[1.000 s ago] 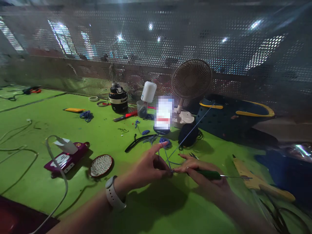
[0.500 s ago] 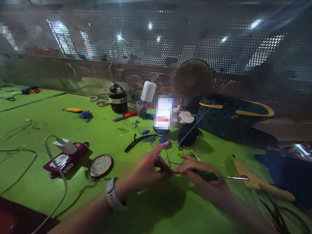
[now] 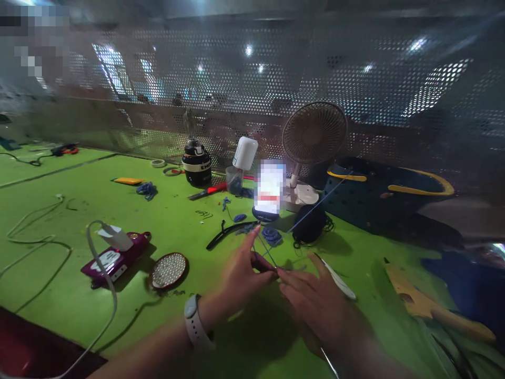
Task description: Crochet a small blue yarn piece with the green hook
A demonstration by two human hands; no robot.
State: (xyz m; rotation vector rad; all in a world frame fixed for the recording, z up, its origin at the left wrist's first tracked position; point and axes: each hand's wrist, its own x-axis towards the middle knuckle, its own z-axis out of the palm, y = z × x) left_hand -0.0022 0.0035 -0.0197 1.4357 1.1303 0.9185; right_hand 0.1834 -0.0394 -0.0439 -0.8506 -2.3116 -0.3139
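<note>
My left hand (image 3: 239, 271), a watch on its wrist, pinches a strand of blue yarn (image 3: 265, 247), with the index finger stretched up and yarn running over it. Touching its fingertips, my right hand (image 3: 315, 295) is closed round a crochet hook (image 3: 329, 362). Only the metal shaft shows below the palm; the handle is hidden. The yarn runs back from my fingers to the dark blue basket's rim. Just beyond my left index finger lies a small blue crocheted piece (image 3: 272, 235). Any work between the fingertips is too small to make out.
Behind my hands stand a lit phone (image 3: 269, 189), a desk fan (image 3: 314, 134), a dark yarn ball (image 3: 310, 223) and a blue basket (image 3: 355, 202). White-handled scissors or a similar tool (image 3: 339, 281) lie right. A purple power strip (image 3: 118, 258) and a round studded disc (image 3: 169, 270) lie left.
My right hand has turned over, so the hook's shaft points down toward me instead of right, and its green handle is now covered. The view has shifted slightly.
</note>
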